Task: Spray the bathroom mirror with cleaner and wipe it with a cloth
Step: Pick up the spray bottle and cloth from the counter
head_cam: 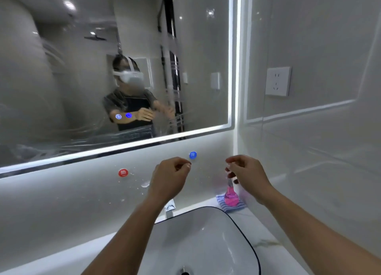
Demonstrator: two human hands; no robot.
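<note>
The wide bathroom mirror [72, 72] with a lit edge fills the upper left and shows streaks and smears across its glass. A spray bottle with pink liquid [231, 196] stands on a folded blue checked cloth [237, 206] on the counter, right of the sink. My right hand [245, 173] hovers just above the bottle's top, fingers curled; whether it touches the bottle is unclear. My left hand [170, 178] is raised over the tap, fingers loosely curled, holding nothing.
A white sink [206, 241] with a dark rim lies below my hands, and a tap [170, 208] stands behind it. Red [123, 172] and blue [193, 155] round stickers sit on the wall. A wall socket [278, 81] is on the right wall.
</note>
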